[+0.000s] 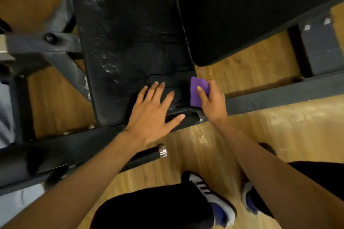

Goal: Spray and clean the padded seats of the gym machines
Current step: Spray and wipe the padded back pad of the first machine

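Black padded seat point(130, 42) from above.
Left hand point(150, 115) spread flat; right hand point(212, 102) pinches purple cloth point(197, 87) at seat's edge.

The black, cracked vinyl padded seat point(130, 42) glistened wet along its left side. A left hand point(152, 111) lay flat on its near end, a folded purple cloth point(196, 96) at its right edge.

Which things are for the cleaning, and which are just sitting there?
For the cleaning: wet padded seat, purple cloth in the right hand, left hand flat on the seat.
Just there: chrome-tipped handle, metal frame bar, wooden floor, shoes.
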### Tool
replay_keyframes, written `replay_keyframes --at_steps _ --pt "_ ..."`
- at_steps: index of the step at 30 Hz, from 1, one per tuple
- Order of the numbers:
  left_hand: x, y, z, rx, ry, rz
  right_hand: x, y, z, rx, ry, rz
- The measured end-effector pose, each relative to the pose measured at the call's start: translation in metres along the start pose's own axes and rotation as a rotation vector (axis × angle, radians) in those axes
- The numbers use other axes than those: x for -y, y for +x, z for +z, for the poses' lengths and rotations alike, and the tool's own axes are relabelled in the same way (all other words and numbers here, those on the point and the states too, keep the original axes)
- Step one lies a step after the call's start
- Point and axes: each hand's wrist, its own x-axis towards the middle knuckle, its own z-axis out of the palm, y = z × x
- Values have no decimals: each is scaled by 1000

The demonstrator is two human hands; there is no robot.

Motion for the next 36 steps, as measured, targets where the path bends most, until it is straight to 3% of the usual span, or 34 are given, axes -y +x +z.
replay_keyframes --at_steps 7,15,19,29,36 --pt "27 38 19 -96 64 295 -55 51 56 -59 234 -51" --pt "54 59 41 -132 381 274 -76 35 64 67 260 -121" --pt "48 59 40 -110 433 259 -68 30 63 163 249 -68" --pt "45 65 41 -63 482 234 -54 88 73 101 350 -36" --pt "45 64 40 -84 459 113 -67 35 48 226 71 -319"
